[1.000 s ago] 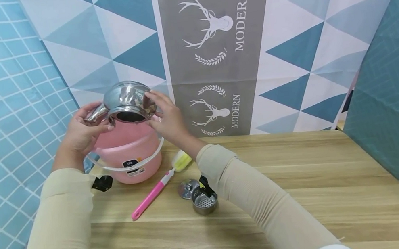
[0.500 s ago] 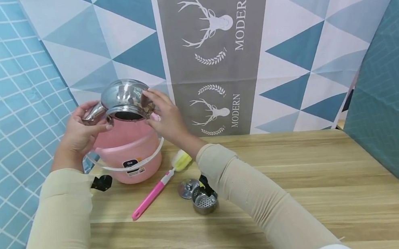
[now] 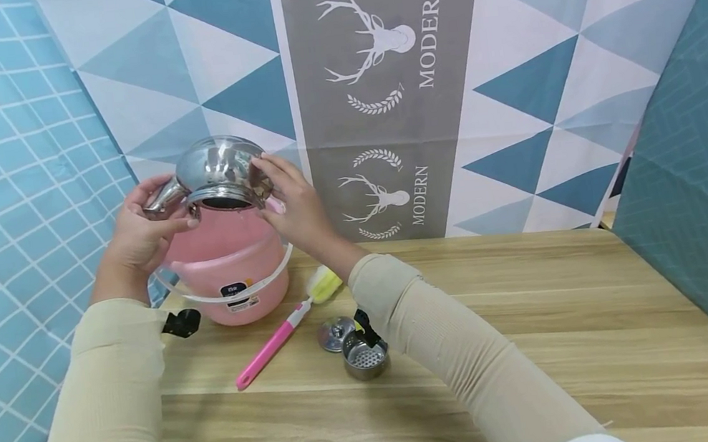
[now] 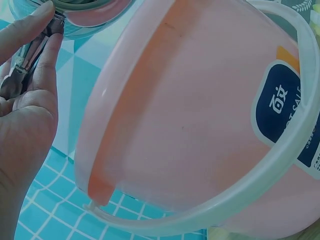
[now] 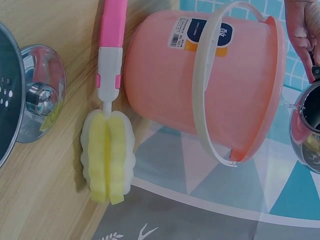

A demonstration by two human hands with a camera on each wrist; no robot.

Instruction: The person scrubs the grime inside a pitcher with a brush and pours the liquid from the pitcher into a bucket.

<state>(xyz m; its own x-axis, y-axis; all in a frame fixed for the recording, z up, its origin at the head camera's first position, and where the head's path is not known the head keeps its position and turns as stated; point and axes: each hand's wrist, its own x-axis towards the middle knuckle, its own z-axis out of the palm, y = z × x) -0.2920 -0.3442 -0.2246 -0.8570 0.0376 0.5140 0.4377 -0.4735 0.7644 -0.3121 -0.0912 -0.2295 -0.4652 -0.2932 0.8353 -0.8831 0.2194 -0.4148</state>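
Note:
A shiny steel teapot (image 3: 216,165) is held upside down over a pink bucket (image 3: 235,262), its dark round mouth facing down and toward me. My left hand (image 3: 142,225) grips the handle at the teapot's left side, seen also in the left wrist view (image 4: 35,75). On the other side, my right hand (image 3: 295,197) holds the body near the spout, fingers above and thumb below. Drops of water show at the teapot's mouth in the right wrist view, where the right hand itself is out of sight.
A pink-handled sponge brush (image 3: 276,341) lies on the wooden table (image 3: 500,321) before the bucket. Right of it sit a small steel lid (image 3: 335,332) and a perforated strainer cup (image 3: 365,356). The bucket's white handle (image 3: 263,282) hangs across its front. Patterned cloth covers the walls behind.
Both hands have lifted the teapot slightly and tipped it further, so its mouth looks narrower. The brush, lid, strainer cup and bucket have stayed in place.

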